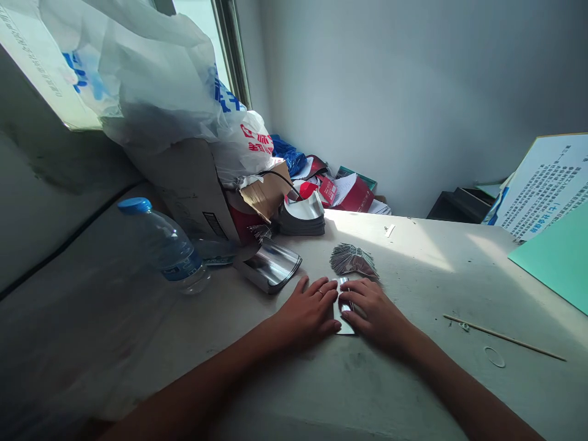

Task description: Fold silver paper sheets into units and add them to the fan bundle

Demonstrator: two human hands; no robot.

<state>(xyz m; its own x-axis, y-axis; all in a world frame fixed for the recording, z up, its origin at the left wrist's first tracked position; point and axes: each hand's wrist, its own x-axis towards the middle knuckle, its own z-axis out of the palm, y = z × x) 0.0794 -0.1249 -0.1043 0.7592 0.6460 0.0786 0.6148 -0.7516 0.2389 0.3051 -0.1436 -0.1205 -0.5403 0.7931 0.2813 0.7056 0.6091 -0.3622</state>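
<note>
A small shiny silver sheet (344,318) lies flat on the white table between my hands. My left hand (312,306) rests on its left edge with the fingers spread. On its right edge lies my right hand (370,306), fingers apart and slightly bent. Just beyond the hands is a fanned pile of folded silver pieces (353,260). To the left sits a stack of curved silver sheets (272,264), and a taller stack of such sheets (302,217) stands behind it.
A water bottle (168,248) leans at the left near a cardboard box (179,184) under plastic bags (160,79). At the right are a thin wooden stick (509,338), a rubber band (494,357) and a green sheet (558,260). The table (294,392) meets a wall.
</note>
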